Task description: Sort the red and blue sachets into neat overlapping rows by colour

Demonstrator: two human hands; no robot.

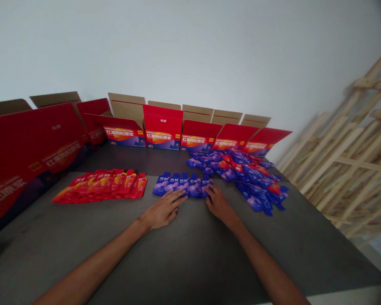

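Note:
A row of several overlapping purple pouches [183, 183] lies flat on the table in front of me. My left hand [165, 207] is open, palm down, its outstretched fingers touching the lower edge of the row near its left and middle. At the right end, my right hand [220, 205] has its curled fingers and thumb on the last purple pouch [205, 186]. To the left lies a fanned stack of red pouches [104, 185]. A loose heap of blue-purple pouches [257, 186], with some red ones among them, is spread out to the right.
Red cartons [163, 131] with raised flaps line the back of the grey table [184, 258] against the wall. Larger-looking red cartons [34, 156] stand close on the left. Wooden frames [346, 165] lean beyond the table's right edge.

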